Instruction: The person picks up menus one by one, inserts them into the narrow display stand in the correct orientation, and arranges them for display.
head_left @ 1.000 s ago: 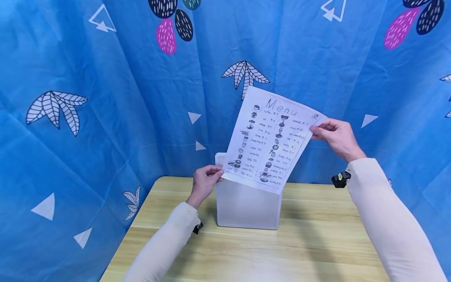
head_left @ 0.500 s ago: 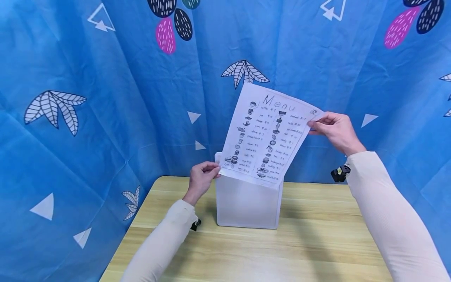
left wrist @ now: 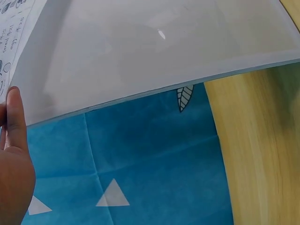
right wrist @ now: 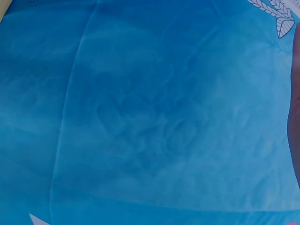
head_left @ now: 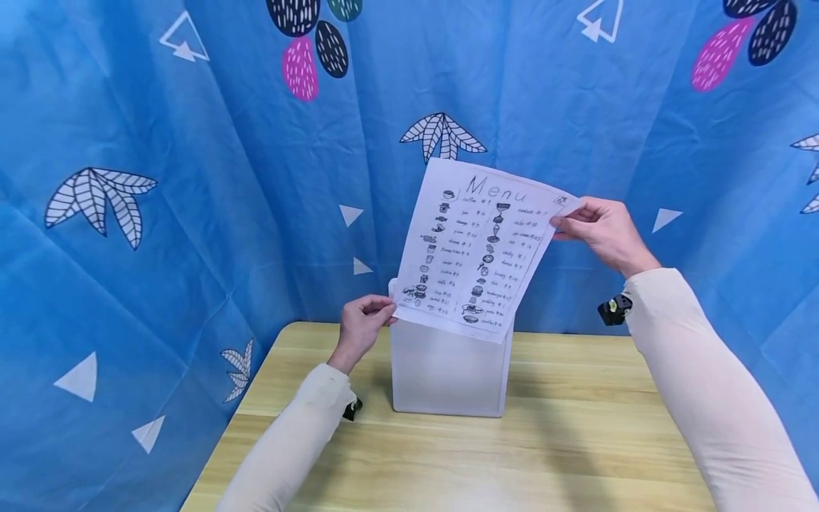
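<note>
A paper menu sheet [head_left: 476, 249], hand-drawn with "Menu" at the top and columns of small food pictures and prices, is held up tilted in the head view. My left hand [head_left: 363, 327] pinches its lower left corner between thumb and fingers. Up at the right edge, near the top corner, my right hand [head_left: 604, 231] pinches the paper. Behind the sheet a white board [head_left: 448, 373] stands upright on the table; the paper covers its upper part. The left wrist view shows the board's blank face [left wrist: 140, 51] beside my thumb. Only a sliver of the right hand [right wrist: 295, 108] appears in the right wrist view.
The light wood table [head_left: 576, 427] lies under both arms. A blue patterned curtain [head_left: 544, 92] hangs close behind and along both sides of the table. A small black device sits at each wrist.
Both hands have carried the menu sheet a little to the left, and its tilt has lessened slightly. The right hand has risen somewhat. The white board stays in place.
</note>
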Motion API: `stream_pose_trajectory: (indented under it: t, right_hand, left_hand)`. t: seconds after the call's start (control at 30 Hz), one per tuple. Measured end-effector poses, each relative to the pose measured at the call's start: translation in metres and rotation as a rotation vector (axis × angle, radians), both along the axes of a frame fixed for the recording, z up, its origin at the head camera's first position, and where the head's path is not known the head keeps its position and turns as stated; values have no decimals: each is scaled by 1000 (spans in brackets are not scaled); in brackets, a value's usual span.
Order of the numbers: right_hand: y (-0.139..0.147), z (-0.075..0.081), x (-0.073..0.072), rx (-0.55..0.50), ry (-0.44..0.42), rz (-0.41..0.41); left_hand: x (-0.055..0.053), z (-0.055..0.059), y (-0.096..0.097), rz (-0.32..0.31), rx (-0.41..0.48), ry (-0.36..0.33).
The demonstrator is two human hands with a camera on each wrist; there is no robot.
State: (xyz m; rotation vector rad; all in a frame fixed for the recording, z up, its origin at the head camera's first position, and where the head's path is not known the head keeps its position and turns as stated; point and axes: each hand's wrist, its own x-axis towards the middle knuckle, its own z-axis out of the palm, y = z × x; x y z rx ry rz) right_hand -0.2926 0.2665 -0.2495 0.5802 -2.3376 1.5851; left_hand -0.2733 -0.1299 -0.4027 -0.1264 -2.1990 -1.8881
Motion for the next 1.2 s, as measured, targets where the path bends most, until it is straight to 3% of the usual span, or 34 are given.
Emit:
stream_pose_trajectory:
  t: [0.23,0.5,0.87,1.07,1.2]
  right_hand:
    - [-3,12,0,6,-20,38]
    - [-4,29,1,25,-13,-6]
    - [-9,63,7,183,-50,-37]
    - [-16,71,7,203,-37,-38]
    - [-18,73,7,278,-39,-73]
  left_hand:
    - [-1,-3,-2,8,11,-21]
    - [-2,-2,-5,0,25,-25]
    - [-1,-1,-6,5,41,-32]
    - [-1,2,-8,-8,42,-24]
    - [0,4,-9,-8,38,-33]
